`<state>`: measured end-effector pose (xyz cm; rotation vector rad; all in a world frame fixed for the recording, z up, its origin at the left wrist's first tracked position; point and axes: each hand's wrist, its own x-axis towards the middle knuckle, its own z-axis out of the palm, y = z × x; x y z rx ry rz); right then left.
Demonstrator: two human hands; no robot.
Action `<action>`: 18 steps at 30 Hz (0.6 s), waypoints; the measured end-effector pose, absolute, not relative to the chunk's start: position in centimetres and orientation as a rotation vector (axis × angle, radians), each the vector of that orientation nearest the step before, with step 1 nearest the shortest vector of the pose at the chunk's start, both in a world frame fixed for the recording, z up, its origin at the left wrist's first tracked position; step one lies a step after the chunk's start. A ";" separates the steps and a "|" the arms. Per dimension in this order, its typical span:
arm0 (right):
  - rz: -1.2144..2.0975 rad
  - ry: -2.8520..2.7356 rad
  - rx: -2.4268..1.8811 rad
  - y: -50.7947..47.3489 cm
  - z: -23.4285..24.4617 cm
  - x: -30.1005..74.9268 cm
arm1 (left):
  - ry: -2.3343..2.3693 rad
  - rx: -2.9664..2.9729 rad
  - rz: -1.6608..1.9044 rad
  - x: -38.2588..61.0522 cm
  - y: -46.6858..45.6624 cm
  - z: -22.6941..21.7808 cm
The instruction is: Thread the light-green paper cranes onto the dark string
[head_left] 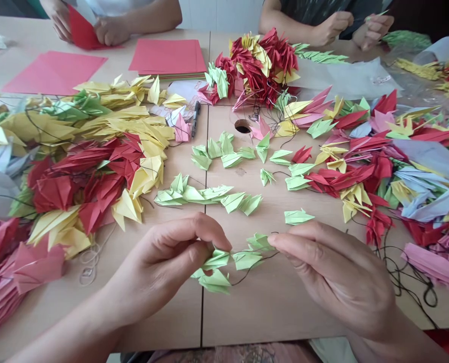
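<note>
My left hand [167, 264] pinches a small light-green folded paper crane [216, 259] between thumb and fingers. Just below it hangs another green crane [214, 281], close to my fingertips. A black string [244, 276] runs from these pieces up towards my right hand [337, 275]. The right fingers are pressed together round the string's upper part, near their tips; whether a needle is there I cannot make out. Between the hands, more green cranes [247, 259] lie by the string. Beyond them a row of green cranes [209, 195] rests on the table.
Heaps of red cranes [95, 176] and yellow ones spread at left, mixed strings [375, 171] at right. A red bundle [265, 63] stands behind a table hole [242, 126]. Red paper [167, 55], a pen [196, 120] and two co-workers' hands [113, 30] are at the far side.
</note>
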<state>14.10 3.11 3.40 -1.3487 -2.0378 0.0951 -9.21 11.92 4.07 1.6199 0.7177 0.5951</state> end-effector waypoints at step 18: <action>0.125 -2.060 -1.365 3.1 3.5 14.1 | 0.624 1.217 0.499 -9.4 11.8 2.8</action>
